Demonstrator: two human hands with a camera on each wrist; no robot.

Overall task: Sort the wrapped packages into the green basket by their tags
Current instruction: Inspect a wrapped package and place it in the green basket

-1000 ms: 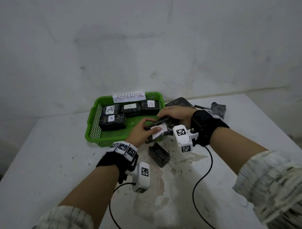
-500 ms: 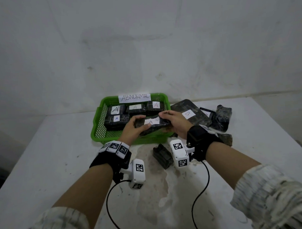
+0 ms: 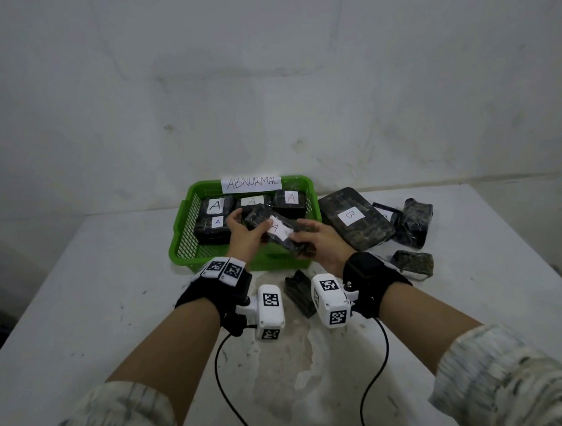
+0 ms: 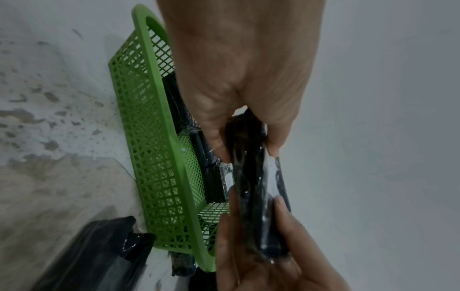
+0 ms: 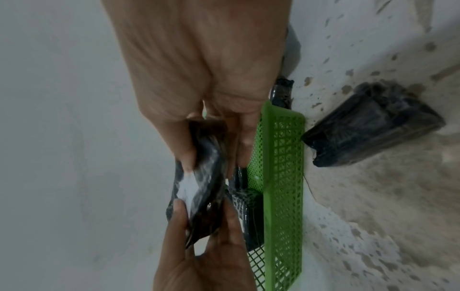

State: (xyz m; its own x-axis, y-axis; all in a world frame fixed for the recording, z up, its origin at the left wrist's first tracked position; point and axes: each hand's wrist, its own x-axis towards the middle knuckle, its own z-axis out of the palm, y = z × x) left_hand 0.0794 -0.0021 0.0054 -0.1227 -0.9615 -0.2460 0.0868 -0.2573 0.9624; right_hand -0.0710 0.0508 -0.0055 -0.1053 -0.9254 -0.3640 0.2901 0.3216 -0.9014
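Note:
A black wrapped package with a white "A" tag [image 3: 278,229] hangs over the green basket [image 3: 180,245], held at both ends. My left hand [image 3: 245,234] grips its far left end, thumb on top. My right hand [image 3: 319,243] grips its near right end. The left wrist view shows the same package [image 4: 259,189] edge-on between both hands beside the basket wall [image 4: 159,157]; the right wrist view shows that package [image 5: 199,189] pinched likewise. Several black packages tagged "A" [image 3: 215,206] lie inside the basket under an "ABNORMAL" label [image 3: 251,183].
A large black package tagged "B" [image 3: 353,218] lies right of the basket, with other dark packages [image 3: 414,222] beside it. A small one [image 3: 413,262] and another [image 3: 300,292] sit on the white table [image 3: 85,299] near my wrists. A wall stands close behind.
Both hands lifted the "A" package from the table in front of the basket and carried it up and over the basket, turning the tag upward. The head view shifted slightly.

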